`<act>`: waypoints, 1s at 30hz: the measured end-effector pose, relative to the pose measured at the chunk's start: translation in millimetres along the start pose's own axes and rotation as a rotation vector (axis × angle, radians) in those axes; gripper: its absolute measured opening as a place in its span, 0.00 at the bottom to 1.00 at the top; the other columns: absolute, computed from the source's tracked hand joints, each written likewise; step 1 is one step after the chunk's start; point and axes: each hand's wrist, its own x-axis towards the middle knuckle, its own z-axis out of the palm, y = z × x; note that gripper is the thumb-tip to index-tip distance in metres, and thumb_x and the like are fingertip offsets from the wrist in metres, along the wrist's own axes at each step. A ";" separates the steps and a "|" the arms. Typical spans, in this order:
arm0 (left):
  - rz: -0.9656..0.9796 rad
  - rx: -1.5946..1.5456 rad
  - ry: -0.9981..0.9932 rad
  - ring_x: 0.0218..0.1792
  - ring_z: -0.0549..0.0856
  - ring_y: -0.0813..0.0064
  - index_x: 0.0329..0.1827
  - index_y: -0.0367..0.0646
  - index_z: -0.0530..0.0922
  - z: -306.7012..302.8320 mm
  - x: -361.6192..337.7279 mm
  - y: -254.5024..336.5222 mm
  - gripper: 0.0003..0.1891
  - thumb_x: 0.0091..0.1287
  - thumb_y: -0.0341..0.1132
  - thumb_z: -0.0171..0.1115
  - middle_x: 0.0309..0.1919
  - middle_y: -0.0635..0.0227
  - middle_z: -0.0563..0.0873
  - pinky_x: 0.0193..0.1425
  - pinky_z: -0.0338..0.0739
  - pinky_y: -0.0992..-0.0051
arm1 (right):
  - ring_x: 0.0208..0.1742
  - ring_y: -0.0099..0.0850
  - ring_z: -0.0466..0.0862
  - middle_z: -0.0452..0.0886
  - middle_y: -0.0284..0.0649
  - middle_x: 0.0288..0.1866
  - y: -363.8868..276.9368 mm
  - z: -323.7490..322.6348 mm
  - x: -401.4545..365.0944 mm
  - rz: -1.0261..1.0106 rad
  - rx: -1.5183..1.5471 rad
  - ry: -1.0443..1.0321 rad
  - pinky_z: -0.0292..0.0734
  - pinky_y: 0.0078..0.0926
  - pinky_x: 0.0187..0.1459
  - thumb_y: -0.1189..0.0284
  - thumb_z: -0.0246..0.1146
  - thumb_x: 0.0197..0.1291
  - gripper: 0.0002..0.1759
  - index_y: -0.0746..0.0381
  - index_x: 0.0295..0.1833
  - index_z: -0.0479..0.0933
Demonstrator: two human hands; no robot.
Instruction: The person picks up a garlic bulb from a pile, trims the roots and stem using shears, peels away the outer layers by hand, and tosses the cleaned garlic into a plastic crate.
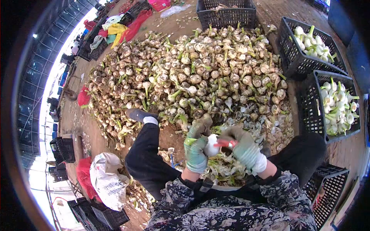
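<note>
My left hand (pixel 196 150), in a green and white work glove, is closed around a peeled white garlic bulb (pixel 211 145). Close beside it, my right hand (pixel 246 149) in a matching glove grips a small red-handled tool (pixel 223 143). Its red part reaches toward the bulb; the blade or tip is hidden. Beneath both hands lie loose garlic skins and leaf trimmings (pixel 223 169) between my legs. A large heap of unpeeled garlic bulbs (pixel 192 73), dirty and with short green stems, spreads out beyond my hands.
On the right stand two black crates (pixel 306 102) holding clean white garlic (pixel 339 104). Another black crate (pixel 226 17) is at the heap's far edge. By my left leg sits a white woven sack (pixel 109 179) next to red netting (pixel 84 175). A black crate (pixel 327 188) stands behind my right leg.
</note>
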 end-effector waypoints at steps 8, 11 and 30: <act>-0.191 -0.439 -0.013 0.39 0.78 0.71 0.52 0.31 0.72 -2.7 6.8 18.0 0.25 0.50 0.33 0.52 0.37 0.61 0.81 0.44 0.76 0.74 | 0.40 0.35 0.81 0.80 0.45 0.40 21.6 -21.0 8.3 0.274 -0.479 -0.225 0.75 0.26 0.39 0.70 0.55 0.58 0.14 0.70 0.43 0.73; -0.012 -0.021 0.068 0.41 0.78 0.73 0.51 0.30 0.73 2.7 4.5 11.7 0.23 0.50 0.31 0.51 0.41 0.60 0.81 0.46 0.75 0.76 | 0.36 0.39 0.79 0.79 0.49 0.35 10.6 -6.7 -7.5 0.028 0.308 -0.019 0.72 0.31 0.39 0.64 0.61 0.53 0.15 0.66 0.38 0.76; -0.554 -0.498 -0.120 0.34 0.81 0.61 0.51 0.26 0.69 -27.0 27.5 5.1 0.22 0.57 0.34 0.46 0.42 0.51 0.80 0.38 0.80 0.62 | 0.49 0.36 0.78 0.79 0.42 0.45 -55.5 -21.7 0.4 -0.417 -0.267 -0.123 0.74 0.27 0.48 0.81 0.62 0.49 0.19 0.62 0.50 0.74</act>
